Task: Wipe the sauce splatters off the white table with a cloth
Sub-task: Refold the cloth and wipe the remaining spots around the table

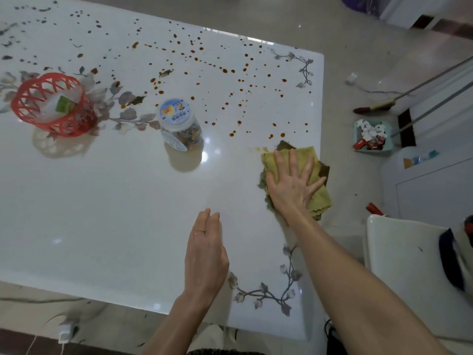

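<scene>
A yellow-green cloth point(314, 201) lies flat near the right edge of the white table point(115, 213). My right hand point(291, 180) presses on it with fingers spread straight. Just beyond the cloth, a faint orange smear point(258, 149) marks the surface. Red-brown sauce splatters point(230, 73) dot the far half of the table, thickest toward the far right. My left hand point(204, 252) hovers edge-on over the near part of the table, fingers straight and together, holding nothing.
A clear jar with a blue-labelled lid point(179, 124) stands mid-table. A red lattice basket point(51, 103) sits at the left. Beside the table on the floor are a small teal bin point(371, 134), a broom point(378, 105) and a white chair point(399, 252).
</scene>
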Demonstrator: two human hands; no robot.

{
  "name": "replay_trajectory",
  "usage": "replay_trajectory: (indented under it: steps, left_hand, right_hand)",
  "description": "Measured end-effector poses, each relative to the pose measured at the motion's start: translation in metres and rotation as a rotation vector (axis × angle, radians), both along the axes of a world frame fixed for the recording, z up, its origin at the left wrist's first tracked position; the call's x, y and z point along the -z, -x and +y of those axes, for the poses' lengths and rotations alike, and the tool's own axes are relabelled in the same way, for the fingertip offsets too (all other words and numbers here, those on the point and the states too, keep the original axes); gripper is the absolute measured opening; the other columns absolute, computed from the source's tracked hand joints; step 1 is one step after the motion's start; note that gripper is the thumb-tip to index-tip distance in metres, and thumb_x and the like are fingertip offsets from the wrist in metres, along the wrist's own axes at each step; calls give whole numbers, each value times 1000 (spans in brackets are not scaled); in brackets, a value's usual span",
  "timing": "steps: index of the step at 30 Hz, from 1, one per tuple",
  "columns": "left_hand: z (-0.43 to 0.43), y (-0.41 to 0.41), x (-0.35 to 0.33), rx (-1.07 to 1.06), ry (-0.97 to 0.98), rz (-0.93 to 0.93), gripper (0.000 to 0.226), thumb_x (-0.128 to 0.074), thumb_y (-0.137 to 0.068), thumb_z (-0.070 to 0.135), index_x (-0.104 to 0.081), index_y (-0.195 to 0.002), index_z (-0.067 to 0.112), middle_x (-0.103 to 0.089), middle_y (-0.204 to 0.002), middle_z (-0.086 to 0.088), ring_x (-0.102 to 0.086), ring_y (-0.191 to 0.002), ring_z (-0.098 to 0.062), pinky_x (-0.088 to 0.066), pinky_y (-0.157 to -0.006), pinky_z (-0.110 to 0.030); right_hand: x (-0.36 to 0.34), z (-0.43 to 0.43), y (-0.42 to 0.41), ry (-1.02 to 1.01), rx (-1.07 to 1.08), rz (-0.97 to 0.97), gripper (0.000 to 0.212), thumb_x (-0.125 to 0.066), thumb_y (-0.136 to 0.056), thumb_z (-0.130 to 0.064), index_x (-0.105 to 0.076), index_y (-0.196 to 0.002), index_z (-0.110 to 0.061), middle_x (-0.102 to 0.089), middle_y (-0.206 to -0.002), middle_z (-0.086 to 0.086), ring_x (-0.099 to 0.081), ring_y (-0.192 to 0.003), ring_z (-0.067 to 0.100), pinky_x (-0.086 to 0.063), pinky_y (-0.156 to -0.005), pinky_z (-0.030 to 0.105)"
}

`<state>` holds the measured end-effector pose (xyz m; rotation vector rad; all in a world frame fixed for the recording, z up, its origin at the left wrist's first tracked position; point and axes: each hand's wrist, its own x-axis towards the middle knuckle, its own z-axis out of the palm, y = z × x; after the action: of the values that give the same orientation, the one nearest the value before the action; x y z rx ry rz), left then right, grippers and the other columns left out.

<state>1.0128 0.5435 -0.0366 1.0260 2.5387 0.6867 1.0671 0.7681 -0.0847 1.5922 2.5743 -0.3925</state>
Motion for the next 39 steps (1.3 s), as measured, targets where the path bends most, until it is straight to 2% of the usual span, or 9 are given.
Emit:
replay_trajectory:
  steps: [3, 6, 12, 17, 26, 29, 33, 36, 39]
  left_hand:
    - [-9, -2, 2, -18, 7, -22, 55, -45, -81, -10, -41, -134, 3, -36, -144, -18, -32, -135, -29, -29, -109, -34]
    - [-9, -8, 3, -11, 8, -46, 52, -48, -83, -6, -42, -134, 4, -37, -143, -18, -33, -134, -29, -30, -109, -34]
    - [-3, -11, -2, 23, -54, -35, 45, -51, -86, -3, -45, -130, 7, -39, -141, -15, -36, -131, -27, -39, -105, -39]
    - [-8, -25, 4, 14, -38, -67, 48, -51, -84, -4, -45, -130, 6, -38, -142, -17, -35, -131, -29, -37, -106, -41]
    - [21, -60, 1, -40, -79, -40, 44, -52, -86, -1, -46, -129, 10, -39, -140, -14, -38, -129, -26, -43, -101, -40]
    - [27, -69, 0, -119, -70, -14, 44, -52, -86, -1, -46, -128, 9, -39, -140, -14, -39, -128, -27, -43, -100, -40]
    - [22, -92, -1, -237, -45, 12, 44, -50, -85, -4, -47, -127, 7, -38, -139, -15, -42, -124, -30, -45, -94, -40]
    - [15, -115, 1, -341, -23, 20, 46, -50, -83, -7, -48, -127, 6, -38, -137, -15, -46, -119, -30, -43, -86, -33]
    - [12, -134, 1, -405, -20, 20, 46, -48, -83, -6, -48, -128, 6, -37, -139, -15, -44, -120, -28, -35, -86, -25]
  right_hand:
    - [1, -40, -15, 8, 48, 2, 59, -23, -101, -58, 1, -154, -49, 12, -166, -9, 20, -149, 37, 6, -107, 79]
    - [5, -80, -42, -43, -27, -34, 61, -20, -97, -61, -5, -155, -48, 5, -167, -7, 13, -150, 39, 1, -108, 77]
    - [-7, -27, -33, 49, 87, -34, 61, -22, -99, -62, 0, -155, -49, 9, -167, -6, 9, -150, 40, -23, -109, 69]
    - [-3, -80, -60, 23, 110, -63, 65, -19, -98, -64, 4, -156, -45, 9, -167, -3, 3, -149, 42, -27, -107, 66]
    - [-1, -174, -131, -10, -5, -1, 67, -33, -93, -59, -32, -155, -33, -21, -164, 9, -27, -142, 51, -45, -89, 67]
    - [3, -136, -128, 8, -64, 55, 68, -33, -92, -60, -32, -154, -33, -26, -162, 10, -29, -140, 51, -46, -92, 67]
    - [8, -71, -106, 102, -67, 126, 68, -31, -95, -61, -16, -157, -39, -5, -167, 5, -13, -146, 46, -37, -105, 67]
    - [10, -81, -112, -8, -132, 109, 67, -27, -95, -61, -25, -156, -35, -15, -166, 8, -16, -146, 49, -39, -102, 69]
    - [13, -122, -141, -81, -346, 123, 66, -28, -96, -60, -33, -155, -30, -24, -163, 13, -17, -147, 49, -28, -107, 72]
